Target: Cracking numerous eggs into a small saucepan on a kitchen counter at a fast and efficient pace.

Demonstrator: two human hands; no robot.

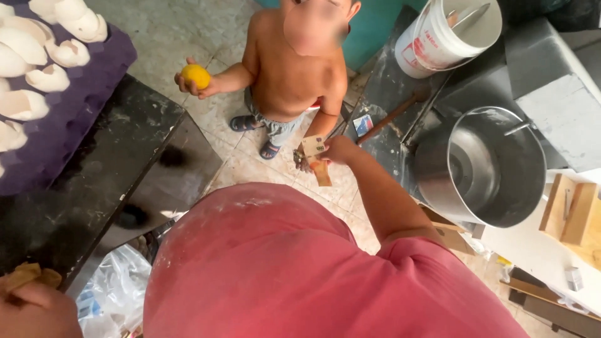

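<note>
Right hand (340, 150) grip pinches folded banknotes (316, 159), arm stretched out over the tiled floor. Notes hang just below the fingers, touching the hand of a small person standing right in front of the grip. That person's other hand, well off to the side, holds a yellow fruit (196, 75). Left hand (34, 307) sits at the frame's bottom corner, grip pressed on a tan piece (28, 274); what it is, can't tell. Black surface (94, 169) just beside it carries a purple tray (75, 106) of eggshells. Metal pot (494, 166) near the right forearm.

Pale tiled floor (188, 37) beside a dark worktop (94, 169).
</note>
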